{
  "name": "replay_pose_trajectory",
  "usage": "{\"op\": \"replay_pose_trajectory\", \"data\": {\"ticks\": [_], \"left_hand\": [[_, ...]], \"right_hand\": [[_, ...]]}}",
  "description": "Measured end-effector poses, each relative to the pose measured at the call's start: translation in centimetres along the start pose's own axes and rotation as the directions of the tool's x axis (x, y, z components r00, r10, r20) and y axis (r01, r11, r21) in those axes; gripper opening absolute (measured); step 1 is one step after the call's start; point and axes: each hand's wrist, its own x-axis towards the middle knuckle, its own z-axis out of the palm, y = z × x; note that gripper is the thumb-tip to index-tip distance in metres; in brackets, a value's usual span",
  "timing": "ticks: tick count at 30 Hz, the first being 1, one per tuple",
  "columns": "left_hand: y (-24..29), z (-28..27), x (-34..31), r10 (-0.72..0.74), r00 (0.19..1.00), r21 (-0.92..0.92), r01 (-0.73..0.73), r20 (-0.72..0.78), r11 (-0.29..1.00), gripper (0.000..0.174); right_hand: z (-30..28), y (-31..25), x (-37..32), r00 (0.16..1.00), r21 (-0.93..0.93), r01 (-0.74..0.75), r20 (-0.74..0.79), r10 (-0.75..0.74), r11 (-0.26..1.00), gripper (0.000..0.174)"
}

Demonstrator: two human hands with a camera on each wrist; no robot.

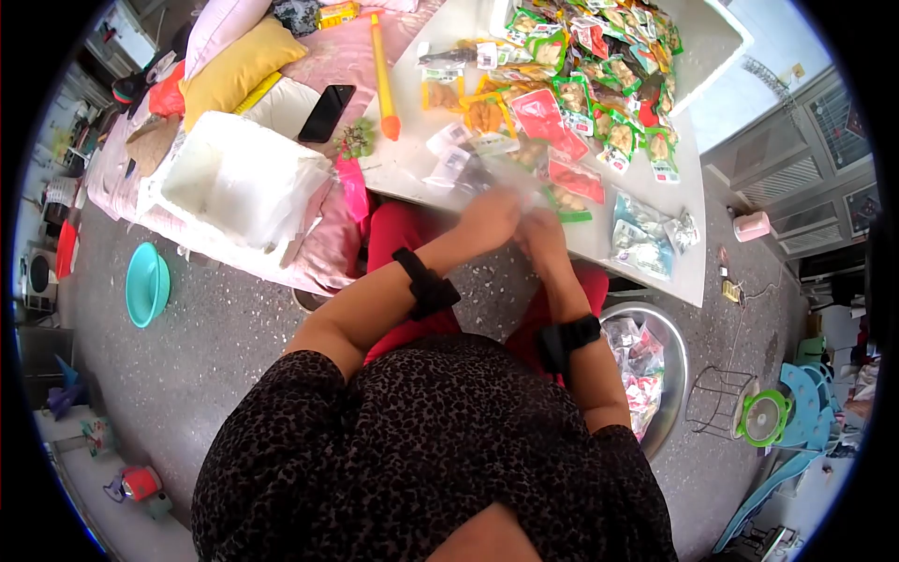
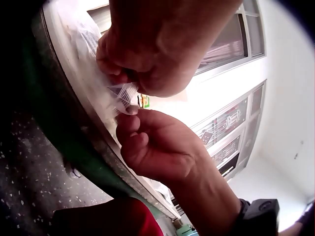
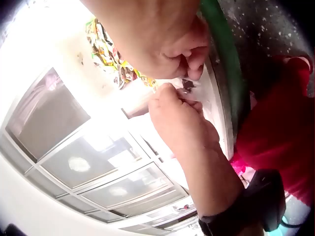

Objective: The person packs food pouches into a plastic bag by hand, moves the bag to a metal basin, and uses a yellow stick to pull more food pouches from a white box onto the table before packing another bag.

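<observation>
Close together over the table's near edge, my left hand (image 1: pixel 492 220) and right hand (image 1: pixel 543 242) pinch a small clear plastic packet (image 2: pixel 123 96) between them. Printed white barcode lines show on its film in the left wrist view. There the right hand (image 2: pixel 160 145) has thumb and finger on the packet's lower corner, while the left hand (image 2: pixel 152 54) grips its upper side with curled fingers. Both hands hide most of it in the right wrist view. Just beyond the hands on the white table (image 1: pixel 670 267) lie clear packets with white labels (image 1: pixel 454 164) and a red packet (image 1: pixel 576 176).
A white foam box (image 1: pixel 716 61) holds many snack packets at the back right. Blue-white packets (image 1: pixel 641 239) lie near the table edge. A metal basin (image 1: pixel 672 375) of packets stands right. Left are another foam box (image 1: pixel 234 183), a phone (image 1: pixel 326 112) and a yellow-orange stick (image 1: pixel 382 80).
</observation>
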Motion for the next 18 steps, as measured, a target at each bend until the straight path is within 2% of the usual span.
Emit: {"op": "replay_pose_trajectory", "data": {"ticks": [4, 8, 10, 13, 14, 16, 17, 18], "left_hand": [[0.5, -0.7, 0.3, -0.059, 0.994, 0.042, 0.056, 0.091, 0.998, 0.017], [-0.4, -0.8, 0.5, -0.088, 0.985, 0.062, 0.080, 0.151, 0.995, 0.019], [-0.5, -1.1, 0.4, -0.042, 0.986, -0.005, 0.043, 0.162, 0.999, 0.019], [-0.1, -2.9, 1.9, -0.030, 0.976, -0.007, 0.032, 0.215, 0.999, 0.020], [0.0, -3.6, 2.6, -0.039, 0.970, 0.009, 0.038, 0.241, 0.999, 0.020], [-1.4, -5.3, 4.6, 0.125, 0.975, 0.083, -0.142, 0.182, 0.986, 0.020], [-2.0, -6.1, 5.8, 0.209, 0.965, 0.122, -0.230, 0.159, 0.966, 0.020], [-2.2, -6.7, 6.9, 0.122, 0.988, 0.135, -0.134, 0.099, 0.982, 0.018]], "right_hand": [[1.8, -0.2, 1.5, 1.000, 0.108, -0.014, 0.023, 0.012, 0.994, 0.008], [1.9, -0.8, 1.9, 0.988, -0.183, -0.056, 0.132, 0.081, 0.982, 0.010], [1.1, -0.9, 2.2, 0.975, -0.279, -0.043, 0.199, 0.101, 0.959, 0.012], [0.7, -0.7, 1.5, 0.988, -0.098, 0.041, 0.150, -0.026, 0.994, 0.016], [0.4, -0.3, 1.5, 0.992, -0.107, 0.073, 0.110, -0.061, 0.992, 0.016], [-0.2, 1.0, 1.7, 0.992, -0.128, 0.127, 0.025, -0.125, 0.984, 0.017], [-0.4, 1.4, 1.7, 0.976, -0.194, 0.204, -0.039, -0.215, 0.960, 0.017], [-0.5, 1.7, 1.8, 0.947, -0.263, 0.273, -0.096, -0.306, 0.925, 0.016]]}}
